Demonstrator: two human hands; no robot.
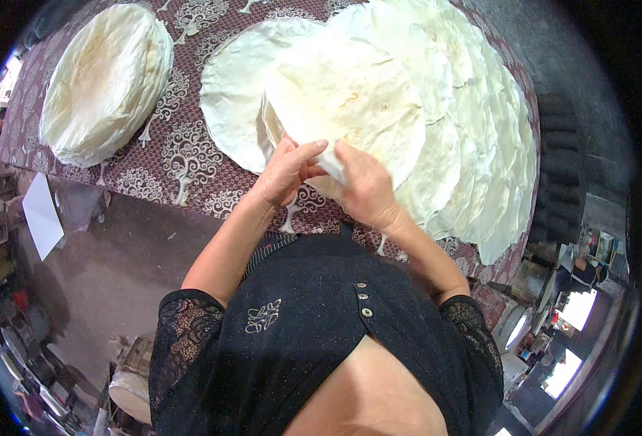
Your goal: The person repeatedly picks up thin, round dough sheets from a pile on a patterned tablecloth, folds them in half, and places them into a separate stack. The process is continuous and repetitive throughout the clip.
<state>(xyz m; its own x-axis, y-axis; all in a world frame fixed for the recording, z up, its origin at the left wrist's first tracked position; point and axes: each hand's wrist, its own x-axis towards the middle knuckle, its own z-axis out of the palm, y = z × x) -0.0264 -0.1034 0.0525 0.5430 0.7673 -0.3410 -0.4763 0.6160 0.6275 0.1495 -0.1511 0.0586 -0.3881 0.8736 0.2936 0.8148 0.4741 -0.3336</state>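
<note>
Both hands are at the near edge of a large, thin round flatbread [353, 92] with light brown spots. My left hand [291, 166] grips its left near edge, where further layers show underneath. At the right, my right hand [365, 182] pinches the same edge, which curls up between the two hands; this hand is slightly blurred. Beneath and to the left, another pale flatbread [231, 98] lies on the patterned tablecloth [190, 163]. Overlapping flatbreads [479, 141] fan out in rows to the right.
A thick stack of flatbreads [105, 87] sits at the table's left end. Below that end is a white sheet [43, 218] by the floor [119, 261]. A round pale-topped object [130, 395] stands low at left. Another person [585, 272] appears small at far right.
</note>
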